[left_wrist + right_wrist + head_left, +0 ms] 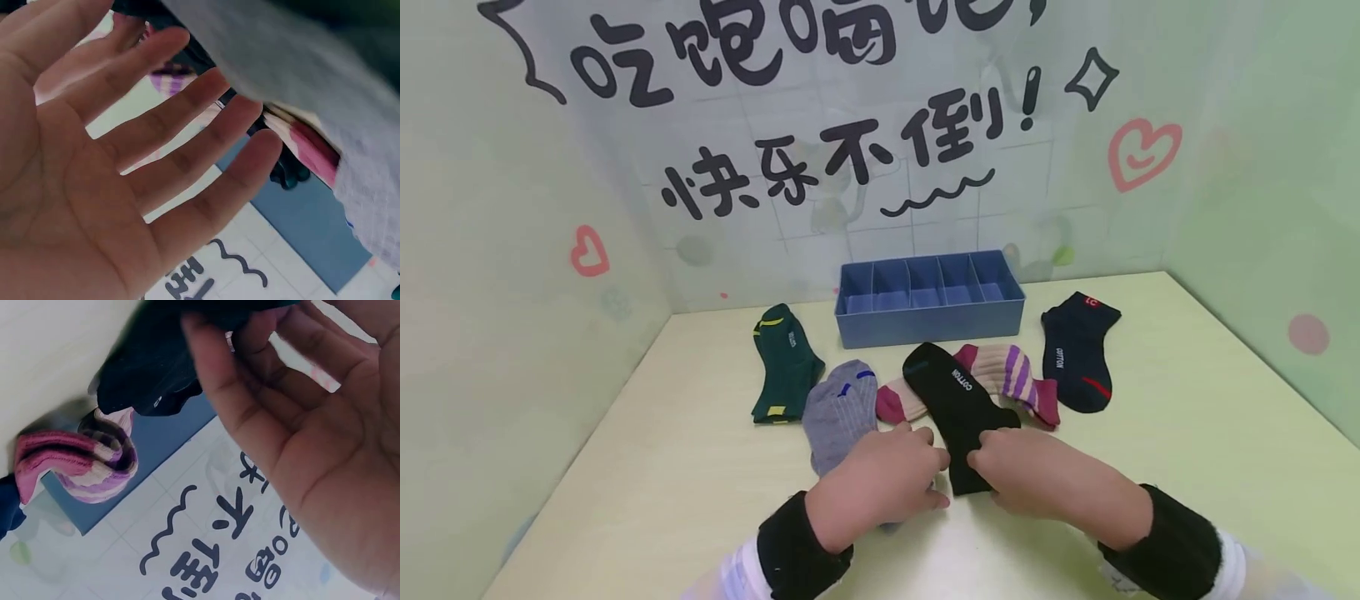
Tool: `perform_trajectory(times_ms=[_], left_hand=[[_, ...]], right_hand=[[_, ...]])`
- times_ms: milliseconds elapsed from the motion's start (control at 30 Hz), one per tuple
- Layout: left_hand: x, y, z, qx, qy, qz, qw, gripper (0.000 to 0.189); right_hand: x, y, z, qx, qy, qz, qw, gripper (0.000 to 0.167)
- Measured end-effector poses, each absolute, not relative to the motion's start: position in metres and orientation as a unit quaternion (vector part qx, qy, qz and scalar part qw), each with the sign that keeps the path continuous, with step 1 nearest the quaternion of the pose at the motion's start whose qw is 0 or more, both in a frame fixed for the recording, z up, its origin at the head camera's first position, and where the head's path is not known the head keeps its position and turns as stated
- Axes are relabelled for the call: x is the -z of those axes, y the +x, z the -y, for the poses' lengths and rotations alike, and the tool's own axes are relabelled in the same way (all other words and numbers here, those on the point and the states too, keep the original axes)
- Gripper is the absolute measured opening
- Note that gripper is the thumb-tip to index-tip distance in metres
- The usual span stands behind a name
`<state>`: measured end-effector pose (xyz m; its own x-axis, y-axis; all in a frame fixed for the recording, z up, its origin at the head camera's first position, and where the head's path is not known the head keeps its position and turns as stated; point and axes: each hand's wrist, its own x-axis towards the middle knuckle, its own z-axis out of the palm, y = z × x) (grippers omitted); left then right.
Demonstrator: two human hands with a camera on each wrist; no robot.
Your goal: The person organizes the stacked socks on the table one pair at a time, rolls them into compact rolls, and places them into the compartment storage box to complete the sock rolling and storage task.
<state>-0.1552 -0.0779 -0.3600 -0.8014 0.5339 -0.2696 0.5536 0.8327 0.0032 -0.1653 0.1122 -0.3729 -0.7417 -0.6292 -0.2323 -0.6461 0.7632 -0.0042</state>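
Observation:
A black sock (951, 408) with white lettering lies slanted in the middle of the table, across a striped pink-and-purple sock (1015, 371). My right hand (1037, 475) pinches the lower right edge of the black sock; its curved fingers meet the dark fabric (156, 362) in the right wrist view. Beside the sock's lower left edge is my left hand (883, 475), over the near part of a grey sock (842, 408). The left wrist view shows the left fingers (206, 200) spread and nearly straight, with grey fabric (281, 56) close by.
A dark green sock (787, 362) with yellow marks lies at the left. At the right is a navy sock (1078, 350) with red marks. Behind the socks stands a blue box (932, 323) with several compartments, near the printed backdrop (850, 233).

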Motion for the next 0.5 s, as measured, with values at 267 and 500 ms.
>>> perform_trajectory(times_ms=[267,500], left_hand=[[0.368,-0.156,0.069,-0.063,0.314,-0.936,0.144,0.032],[0.371,-0.155,0.065,-0.089,0.309,-0.933,0.164,0.02]], right_hand=[[0.374,-0.161,-0.112,0.011,-0.393,-0.914,0.105,0.01],[0.371,-0.165,-0.115,0.098,-0.358,-0.914,0.164,0.013]])
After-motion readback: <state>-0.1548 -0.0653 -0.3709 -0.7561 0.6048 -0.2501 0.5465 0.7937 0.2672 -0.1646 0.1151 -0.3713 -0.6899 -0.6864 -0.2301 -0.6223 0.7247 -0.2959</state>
